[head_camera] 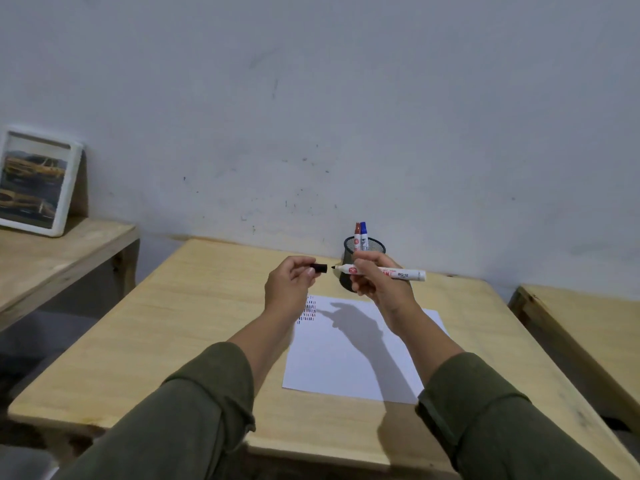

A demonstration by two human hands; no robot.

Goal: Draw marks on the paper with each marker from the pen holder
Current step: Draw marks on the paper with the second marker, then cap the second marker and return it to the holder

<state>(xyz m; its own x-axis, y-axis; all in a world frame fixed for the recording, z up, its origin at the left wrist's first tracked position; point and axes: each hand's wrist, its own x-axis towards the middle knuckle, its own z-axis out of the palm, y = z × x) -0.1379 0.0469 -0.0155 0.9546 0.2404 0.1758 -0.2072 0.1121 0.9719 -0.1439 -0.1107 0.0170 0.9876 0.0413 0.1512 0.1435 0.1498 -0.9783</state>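
Observation:
My right hand (375, 280) holds a white marker (398, 273) level above the table, its bare black tip pointing left. My left hand (289, 285) pinches the marker's black cap (320, 268), a short gap from the tip. Below the hands a white sheet of paper (349, 362) lies on the wooden table (180, 327), with rows of short red and dark marks (307, 310) near its top left corner, partly hidden by my left wrist. A black mesh pen holder (374, 244) stands behind my right hand, holding a red-capped marker (357, 232) and a blue-capped marker (363, 231).
A framed picture of yellow cars (33, 183) leans against the wall on a second wooden table (62, 258) at the left. Another wooden surface (588, 327) lies at the right, across a narrow gap. The grey wall runs close behind the holder.

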